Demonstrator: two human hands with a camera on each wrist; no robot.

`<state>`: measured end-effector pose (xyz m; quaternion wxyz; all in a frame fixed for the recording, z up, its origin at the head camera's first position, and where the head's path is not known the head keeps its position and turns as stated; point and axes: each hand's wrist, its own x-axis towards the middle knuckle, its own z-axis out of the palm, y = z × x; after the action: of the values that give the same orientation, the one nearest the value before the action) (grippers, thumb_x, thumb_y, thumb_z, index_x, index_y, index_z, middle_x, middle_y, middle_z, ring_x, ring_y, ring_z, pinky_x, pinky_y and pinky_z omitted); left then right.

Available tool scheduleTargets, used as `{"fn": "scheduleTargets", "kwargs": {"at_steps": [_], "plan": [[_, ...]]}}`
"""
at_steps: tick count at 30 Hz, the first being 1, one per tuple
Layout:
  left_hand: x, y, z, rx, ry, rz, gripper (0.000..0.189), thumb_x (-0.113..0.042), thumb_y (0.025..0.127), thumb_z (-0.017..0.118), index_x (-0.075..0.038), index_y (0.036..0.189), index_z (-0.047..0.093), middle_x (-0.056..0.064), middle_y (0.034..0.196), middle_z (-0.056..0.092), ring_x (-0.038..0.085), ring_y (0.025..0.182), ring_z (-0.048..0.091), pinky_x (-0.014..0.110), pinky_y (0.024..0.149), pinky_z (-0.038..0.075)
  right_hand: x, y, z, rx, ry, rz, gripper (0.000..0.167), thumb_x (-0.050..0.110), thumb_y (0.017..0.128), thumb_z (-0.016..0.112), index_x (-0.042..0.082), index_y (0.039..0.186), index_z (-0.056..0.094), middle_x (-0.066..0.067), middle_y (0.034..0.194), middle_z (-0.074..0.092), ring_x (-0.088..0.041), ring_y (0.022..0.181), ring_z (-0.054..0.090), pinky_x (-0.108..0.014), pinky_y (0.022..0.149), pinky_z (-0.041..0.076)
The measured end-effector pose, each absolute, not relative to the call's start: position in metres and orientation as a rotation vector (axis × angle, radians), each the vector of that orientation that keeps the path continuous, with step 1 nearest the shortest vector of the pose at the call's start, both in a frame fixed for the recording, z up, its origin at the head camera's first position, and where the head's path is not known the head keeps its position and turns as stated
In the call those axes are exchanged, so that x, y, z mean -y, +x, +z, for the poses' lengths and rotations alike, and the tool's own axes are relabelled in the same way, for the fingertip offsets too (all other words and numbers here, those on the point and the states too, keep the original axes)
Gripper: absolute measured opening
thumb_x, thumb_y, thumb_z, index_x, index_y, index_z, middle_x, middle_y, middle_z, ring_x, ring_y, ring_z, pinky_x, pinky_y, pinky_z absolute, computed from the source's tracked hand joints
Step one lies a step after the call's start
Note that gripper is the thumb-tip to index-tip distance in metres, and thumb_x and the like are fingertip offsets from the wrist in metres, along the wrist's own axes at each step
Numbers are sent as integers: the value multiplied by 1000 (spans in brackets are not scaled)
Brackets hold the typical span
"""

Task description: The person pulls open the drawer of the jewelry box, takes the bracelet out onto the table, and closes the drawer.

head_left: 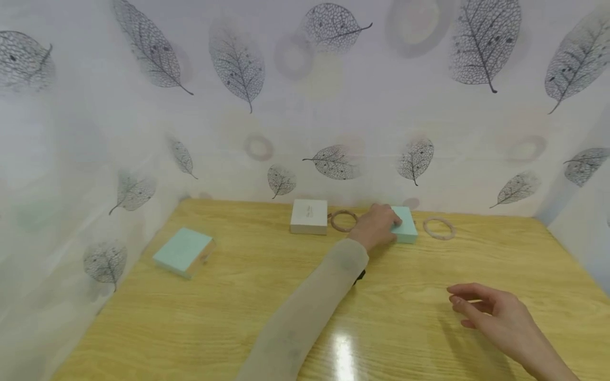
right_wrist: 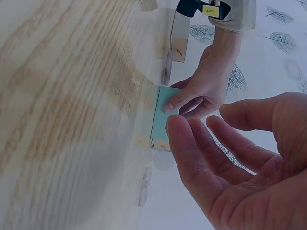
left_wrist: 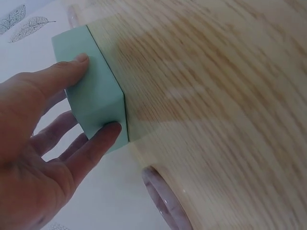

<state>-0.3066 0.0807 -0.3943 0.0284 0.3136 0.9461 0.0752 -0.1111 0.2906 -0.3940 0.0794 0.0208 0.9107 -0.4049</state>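
Note:
Near the back of the table my left hand (head_left: pixel 376 225) grips a small mint-green box (head_left: pixel 404 225). In the left wrist view the thumb lies on one face of this box (left_wrist: pixel 93 93) and a fingertip presses its end. My right hand (head_left: pixel 498 315) is held over the front right of the table, fingers loosely bent, with nothing in it. A brownish bangle (head_left: pixel 332 222) lies just left of my left hand. To the right of the gripped box is a pale bangle (head_left: pixel 439 237), seen edge-on in the right wrist view.
A white box (head_left: pixel 308 217) with small print stands at the back, left of the brownish bangle. Another mint-green box (head_left: pixel 183 248) lies by the table's left edge. Leaf-patterned sheeting (head_left: pixel 229 174) hangs behind and beside the wooden table (head_left: pixel 214 317).

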Motion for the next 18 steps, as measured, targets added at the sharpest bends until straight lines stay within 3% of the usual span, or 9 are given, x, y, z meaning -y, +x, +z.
{"fn": "scheduleTargets", "kwargs": {"at_steps": [6, 13, 18], "plan": [[-79, -306, -395, -2922, 983, 190, 43, -33, 99, 69, -27, 141, 62, -8, 140, 62, 10, 127, 56, 22, 109, 47, -294, -110, -392, -2737, 65, -1231, 35, 21, 102, 64, 3, 132, 65, -13, 125, 73, 6, 89, 71, -25, 72, 63], [-66, -298, -396, -2889, 992, 381, 51, -34, 99, 66, -24, 148, 55, -1, 155, 51, 15, 140, 52, 30, 109, 52, -296, -106, -390, -2731, 83, -1247, 37, 20, 102, 64, 0, 133, 64, -18, 127, 71, 6, 89, 70, -25, 72, 64], [-52, -289, -390, -2888, 1052, 458, 46, -34, 99, 65, -22, 143, 60, -1, 152, 54, 16, 138, 53, 30, 109, 52, -297, -105, -386, -2742, 87, -1222, 36, 21, 103, 63, 1, 133, 64, -18, 127, 71, 6, 89, 70, -25, 72, 63]]}}
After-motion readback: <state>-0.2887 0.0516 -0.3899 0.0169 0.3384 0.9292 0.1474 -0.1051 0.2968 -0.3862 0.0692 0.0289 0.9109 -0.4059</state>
